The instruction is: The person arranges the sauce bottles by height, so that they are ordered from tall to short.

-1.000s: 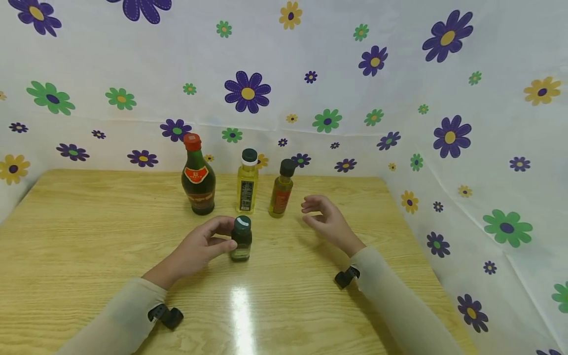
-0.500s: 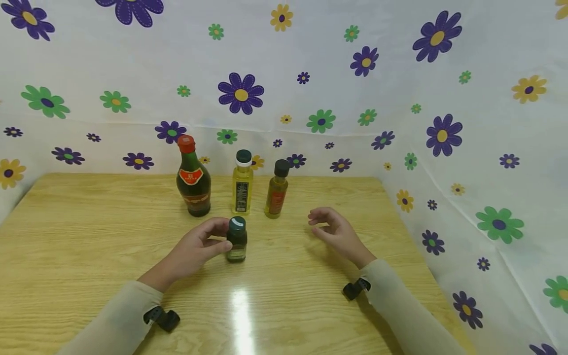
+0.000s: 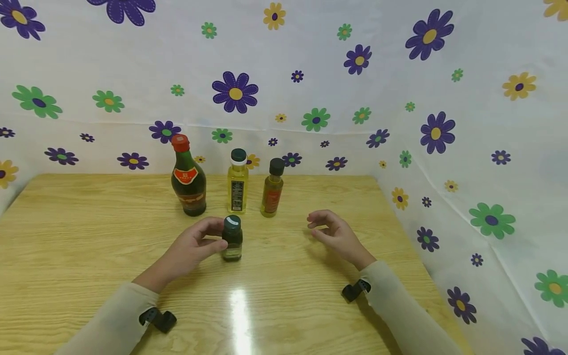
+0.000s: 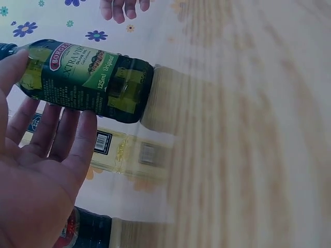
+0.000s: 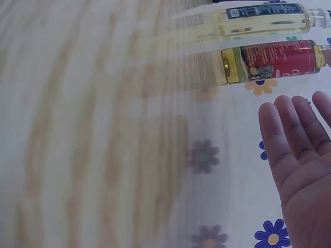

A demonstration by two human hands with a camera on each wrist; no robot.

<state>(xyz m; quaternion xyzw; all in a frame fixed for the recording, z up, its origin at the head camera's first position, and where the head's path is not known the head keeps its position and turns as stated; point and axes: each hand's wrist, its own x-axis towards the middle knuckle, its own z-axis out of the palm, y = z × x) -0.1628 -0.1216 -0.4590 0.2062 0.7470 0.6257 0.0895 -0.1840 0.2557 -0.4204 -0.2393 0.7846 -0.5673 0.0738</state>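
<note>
My left hand [image 3: 188, 249] holds a small dark green olive oil bottle [image 3: 233, 239] upright at the middle of the table, thumb on the near side and fingers round the far side. In the left wrist view the bottle [image 4: 88, 77] shows a green "extra virgin" label marked 125ml, with its base close to the wood. The right hand [image 3: 337, 236] hovers over the right part of the table, fingers loosely bent and nothing in them. Nearest to it stands a slim oil bottle [image 3: 271, 190] with a red label and black cap.
Behind the held bottle are a square yellow oil bottle [image 3: 238, 185] with a dark green cap and, left of it, a large dark bottle [image 3: 189, 185] with a red cap. A white flowered cloth [image 3: 310, 93] borders the wooden table [image 3: 88, 236] at the back and right.
The right hand has drawn back slightly to the right, away from the red-labelled bottle. The left hand keeps its hold on the olive oil bottle while the head view shifts a little.
</note>
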